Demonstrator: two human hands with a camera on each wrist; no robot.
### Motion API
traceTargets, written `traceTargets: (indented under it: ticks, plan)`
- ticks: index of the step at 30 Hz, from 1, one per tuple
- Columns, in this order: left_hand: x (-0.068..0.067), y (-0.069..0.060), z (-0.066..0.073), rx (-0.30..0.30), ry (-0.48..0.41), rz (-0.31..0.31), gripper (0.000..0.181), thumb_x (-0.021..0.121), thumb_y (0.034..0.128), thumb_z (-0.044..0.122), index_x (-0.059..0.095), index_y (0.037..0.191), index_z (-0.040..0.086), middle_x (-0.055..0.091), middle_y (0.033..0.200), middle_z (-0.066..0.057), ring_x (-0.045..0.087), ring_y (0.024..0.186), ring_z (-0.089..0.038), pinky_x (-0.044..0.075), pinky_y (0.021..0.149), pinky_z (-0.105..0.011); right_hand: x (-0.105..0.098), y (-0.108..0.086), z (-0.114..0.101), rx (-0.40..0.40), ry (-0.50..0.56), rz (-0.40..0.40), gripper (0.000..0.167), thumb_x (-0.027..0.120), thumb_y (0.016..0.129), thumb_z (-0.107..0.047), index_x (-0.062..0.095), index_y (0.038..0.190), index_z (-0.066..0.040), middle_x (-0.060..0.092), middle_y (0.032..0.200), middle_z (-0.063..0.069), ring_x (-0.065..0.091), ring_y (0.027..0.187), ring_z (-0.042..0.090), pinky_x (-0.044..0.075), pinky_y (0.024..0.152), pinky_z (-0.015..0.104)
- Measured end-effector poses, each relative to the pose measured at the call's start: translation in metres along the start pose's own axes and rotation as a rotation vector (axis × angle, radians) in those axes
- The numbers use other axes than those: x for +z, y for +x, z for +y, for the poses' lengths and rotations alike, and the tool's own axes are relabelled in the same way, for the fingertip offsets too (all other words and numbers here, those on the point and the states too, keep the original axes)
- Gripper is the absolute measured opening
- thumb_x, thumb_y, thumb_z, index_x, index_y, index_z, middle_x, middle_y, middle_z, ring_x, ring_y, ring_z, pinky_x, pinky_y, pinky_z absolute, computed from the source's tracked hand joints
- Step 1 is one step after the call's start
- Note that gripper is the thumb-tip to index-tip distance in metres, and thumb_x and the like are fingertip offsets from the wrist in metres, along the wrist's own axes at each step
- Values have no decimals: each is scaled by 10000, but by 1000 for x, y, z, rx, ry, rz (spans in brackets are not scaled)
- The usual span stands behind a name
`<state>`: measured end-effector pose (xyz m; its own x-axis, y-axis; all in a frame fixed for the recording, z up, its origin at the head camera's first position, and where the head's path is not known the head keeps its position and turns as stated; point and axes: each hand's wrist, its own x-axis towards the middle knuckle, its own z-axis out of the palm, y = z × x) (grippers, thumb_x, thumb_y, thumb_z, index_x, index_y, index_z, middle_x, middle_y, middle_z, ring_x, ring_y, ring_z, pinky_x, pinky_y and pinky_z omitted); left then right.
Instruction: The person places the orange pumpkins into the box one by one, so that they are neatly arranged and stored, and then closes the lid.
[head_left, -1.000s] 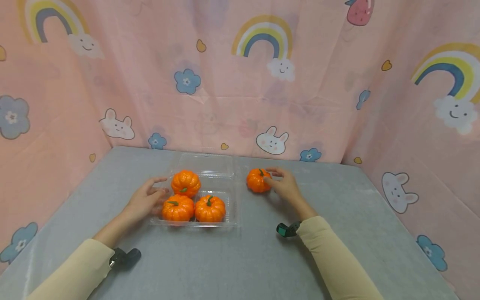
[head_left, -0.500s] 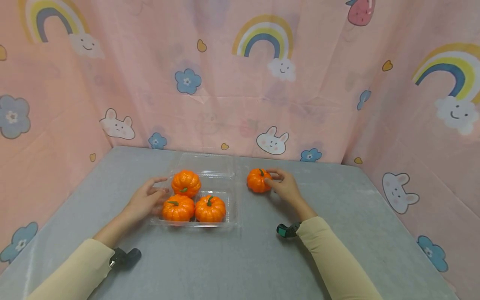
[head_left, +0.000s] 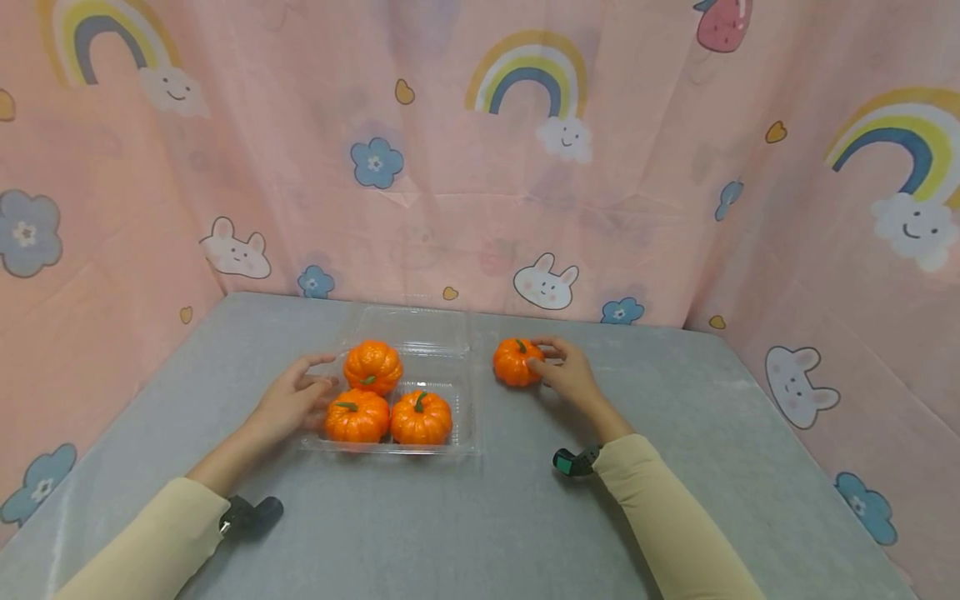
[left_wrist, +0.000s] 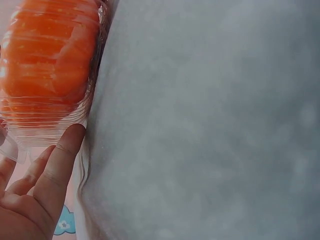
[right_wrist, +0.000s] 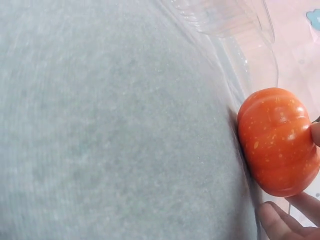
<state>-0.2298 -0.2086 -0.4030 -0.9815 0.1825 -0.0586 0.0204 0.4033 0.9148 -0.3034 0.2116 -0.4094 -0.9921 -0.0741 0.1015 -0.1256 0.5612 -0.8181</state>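
Observation:
A small orange pumpkin (head_left: 513, 362) with a green stem sits on the grey table, right of a clear plastic clamshell box (head_left: 467, 417). My right hand (head_left: 572, 375) holds this pumpkin from its right side, thumb on the near face and fingers behind; the right wrist view shows the thumb against the pumpkin (right_wrist: 277, 142). Three more pumpkins are in the box: one at the back (head_left: 372, 367), one at front left (head_left: 356, 418), one at front right (head_left: 421, 419). My left hand (head_left: 292, 398) rests at the box's left wall, fingers fairly straight; some fingertips are hidden in the head view.
The box's lid (head_left: 412, 329) lies folded back toward the pink patterned curtain (head_left: 450, 225), which encloses the grey table (head_left: 450, 533) at the back and both sides. Dark wrist cameras (head_left: 251, 517) are strapped at both sleeves.

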Motion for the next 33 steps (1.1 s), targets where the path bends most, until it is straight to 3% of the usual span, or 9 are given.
traceTargets:
  ticks: [10, 16, 24, 33]
  plan:
    - [0, 0, -2, -15, 6, 7, 503, 429, 1024, 282, 289, 1485, 141, 475, 1394, -286, 616, 1116, -369, 594, 792, -384, 1, -2, -4, 49, 45, -10, 407, 644, 910, -214, 558, 1299, -133, 513, 1377, 207, 624, 1025, 328, 593, 754, 309]
    - [0, -1, -1, -19, 9, 5, 505, 427, 1025, 282, 286, 1489, 142, 474, 1395, -286, 613, 1122, -371, 594, 793, -384, 3, -4, -8, 72, 119, -30, 406, 639, 916, -169, 543, 1309, -131, 456, 1412, 192, 597, 1083, 365, 590, 795, 367]
    - [0, -1, 0, -20, 8, 0, 504, 424, 1026, 292, 284, 1489, 149, 468, 1402, -286, 614, 1123, -368, 593, 795, -383, 4, 0, -7, 120, 143, -23, 403, 641, 913, -171, 547, 1305, -186, 440, 1430, 129, 582, 1107, 336, 590, 798, 339]
    - [1, -2, 3, -18, 1, 1, 511, 425, 1026, 308, 282, 1489, 142, 466, 1405, -286, 618, 1120, -360, 593, 794, -382, 1, -2, -15, 85, 154, -19, 418, 645, 912, -170, 546, 1318, -153, 457, 1422, 137, 575, 1103, 353, 584, 825, 379]
